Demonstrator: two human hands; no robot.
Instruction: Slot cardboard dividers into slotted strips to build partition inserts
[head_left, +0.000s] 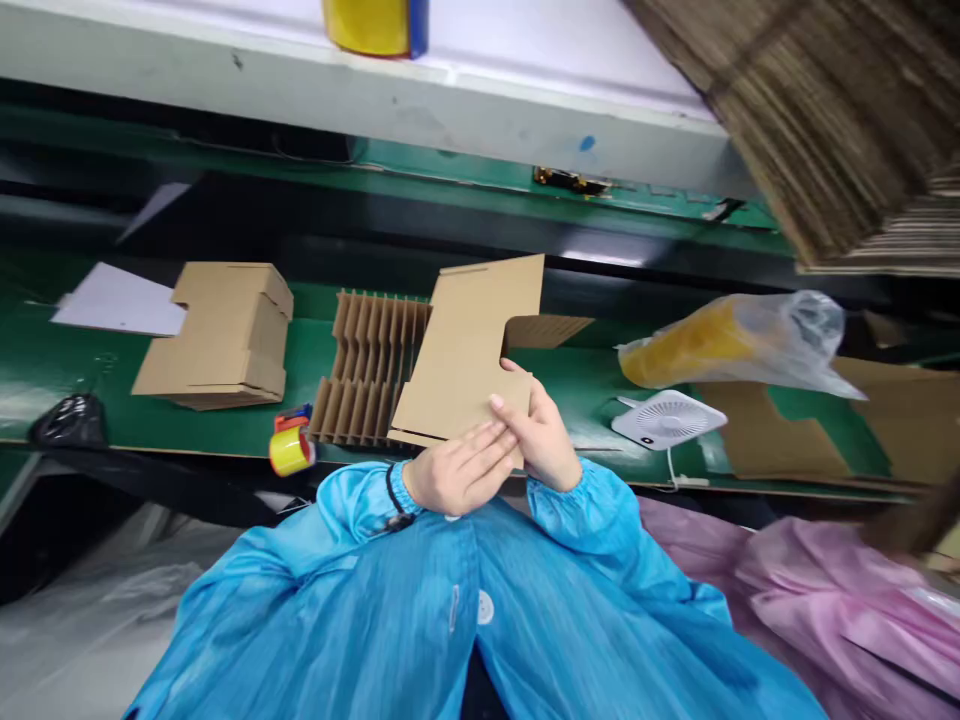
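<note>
A flat brown cardboard piece [476, 340] with a notch in its right side is tilted in front of my body. My right hand [538, 425] grips its lower right corner, thumb on top. My left hand [465, 470] lies across the piece's lower edge, fingers pressed together and touching my right hand; its thumb is hidden. Just left of the piece stands a slotted cardboard divider [367, 370] with several upright slats. Farther left, a stack of notched cardboard pieces [217, 335] rests on the green table [307, 350].
A yellow tape roll [291, 450] sits at the table's front edge. White sheets [120, 300] lie at the left. To the right are a white fan [669, 419], a plastic-wrapped yellow roll [690, 345] and more cardboard [780, 430]. A shelf [300, 90] crosses above.
</note>
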